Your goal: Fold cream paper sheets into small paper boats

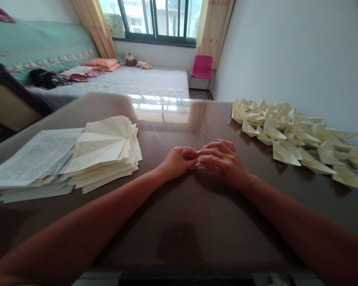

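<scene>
- Pale paper [197, 162], of which we see only a sliver, sits at our fingertips, over the middle of the glossy brown table [179, 214] that spreads widest before us.
- Beyond the table's far edge we see a bed [155, 81] with a light cover, set under the window.
- On our right, near the wall, many folded paper boats [289, 129] crowd together on the table, well apart from our fingers.
- On our left lie printed sheets [32, 155] in a fanned pile, and beside them, partly overlapping, a thick stack of cream sheets [104, 139], the top one creased.
- Our right hand [226, 163] is palm down with its fingers bent and slightly parted, their tips meeting those of the other hand; we cannot tell whether they grip.
- Our left hand [176, 163] has its thumb and forefinger pinched together on the paper.
- The sliver shows just between the two sets of fingertips; our fingers hide its shape.
</scene>
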Action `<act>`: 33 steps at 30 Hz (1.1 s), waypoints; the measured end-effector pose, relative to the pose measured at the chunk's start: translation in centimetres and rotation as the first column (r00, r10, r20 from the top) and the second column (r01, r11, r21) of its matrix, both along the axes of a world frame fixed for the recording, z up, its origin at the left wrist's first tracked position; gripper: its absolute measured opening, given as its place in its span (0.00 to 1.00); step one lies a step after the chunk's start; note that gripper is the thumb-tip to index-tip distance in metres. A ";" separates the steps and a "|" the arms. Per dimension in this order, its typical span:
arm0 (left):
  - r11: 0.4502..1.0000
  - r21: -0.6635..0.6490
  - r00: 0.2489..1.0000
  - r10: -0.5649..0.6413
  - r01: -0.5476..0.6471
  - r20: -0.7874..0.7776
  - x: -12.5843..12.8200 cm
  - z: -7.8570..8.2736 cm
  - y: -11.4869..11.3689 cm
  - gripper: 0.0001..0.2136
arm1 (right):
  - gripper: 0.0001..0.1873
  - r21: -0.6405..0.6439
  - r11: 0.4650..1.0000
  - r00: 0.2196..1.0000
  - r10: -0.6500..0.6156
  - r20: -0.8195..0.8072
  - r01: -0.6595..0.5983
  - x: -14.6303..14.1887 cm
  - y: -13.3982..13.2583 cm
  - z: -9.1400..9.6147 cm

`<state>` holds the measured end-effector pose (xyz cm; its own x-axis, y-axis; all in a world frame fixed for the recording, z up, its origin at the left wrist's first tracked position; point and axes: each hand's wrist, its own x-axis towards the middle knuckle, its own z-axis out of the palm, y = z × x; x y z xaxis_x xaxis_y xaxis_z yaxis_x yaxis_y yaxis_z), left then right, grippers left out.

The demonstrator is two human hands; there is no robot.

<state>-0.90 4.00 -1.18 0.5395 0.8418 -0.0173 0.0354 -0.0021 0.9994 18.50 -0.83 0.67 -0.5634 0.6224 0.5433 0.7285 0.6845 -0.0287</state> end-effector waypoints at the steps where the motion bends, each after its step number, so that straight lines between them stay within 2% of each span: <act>1: 1.000 -0.027 1.000 0.003 -0.003 0.006 0.0 -0.1 0.0 0.07 | 0.05 -0.003 1.000 1.000 -0.015 -0.011 0.015 -0.1 0.0 -0.1; 6: 0.998 -0.021 0.998 -0.057 0.057 0.001 0.1 -0.4 -0.1 0.07 | 0.06 -0.062 0.990 0.991 -0.126 -0.032 0.124 -0.6 -0.1 -0.3; 10: 0.989 0.110 0.995 -0.099 0.102 -0.028 0.1 -0.5 -0.3 0.09 | 0.07 -0.122 0.975 0.979 -0.194 -0.062 0.186 -0.6 0.1 -0.8; 13: 0.980 0.188 0.996 -0.053 0.064 -0.066 0.2 -0.6 -0.4 0.12 | 0.06 -0.196 0.959 0.969 -0.226 -0.095 0.204 -0.5 0.4 -1.2; 15: 0.983 0.185 0.997 -0.001 0.016 -0.080 0.3 -0.7 -0.3 0.12 | 0.05 -0.220 0.953 0.963 -0.238 -0.127 0.207 -0.5 0.5 -1.3; 18: 0.991 0.130 0.998 0.026 -0.018 -0.060 0.3 -0.7 -0.2 0.12 | 0.06 -0.149 0.974 0.971 -0.192 -0.140 0.171 -0.4 0.5 -1.0; 21: 0.996 0.088 0.999 0.016 -0.012 -0.047 0.2 -0.6 -0.1 0.14 | 0.08 -0.094 0.992 0.994 -0.085 -0.071 0.078 -0.2 0.5 -0.7; 23: 0.998 0.067 0.999 0.019 -0.015 -0.046 0.1 -0.5 -0.1 0.16 | 0.10 -0.117 0.992 0.998 -0.052 -0.025 0.049 0.0 0.6 -0.6; 28: 0.999 0.018 0.999 0.042 -0.042 -0.005 0.0 -0.3 -0.1 0.16 | 0.11 -0.190 0.979 0.997 -0.075 0.017 0.077 0.6 1.0 -0.6; 31: 0.998 0.068 1.000 0.015 -0.015 0.009 0.1 -0.3 -0.2 0.13 | 0.11 -0.224 0.971 0.996 -0.085 0.001 0.083 0.7 1.1 -0.4; 33: 0.983 0.185 0.997 0.012 0.002 -0.075 0.0 -0.3 -0.4 0.08 | 0.11 -0.238 0.967 0.995 -0.093 -0.016 0.087 0.6 1.1 -0.3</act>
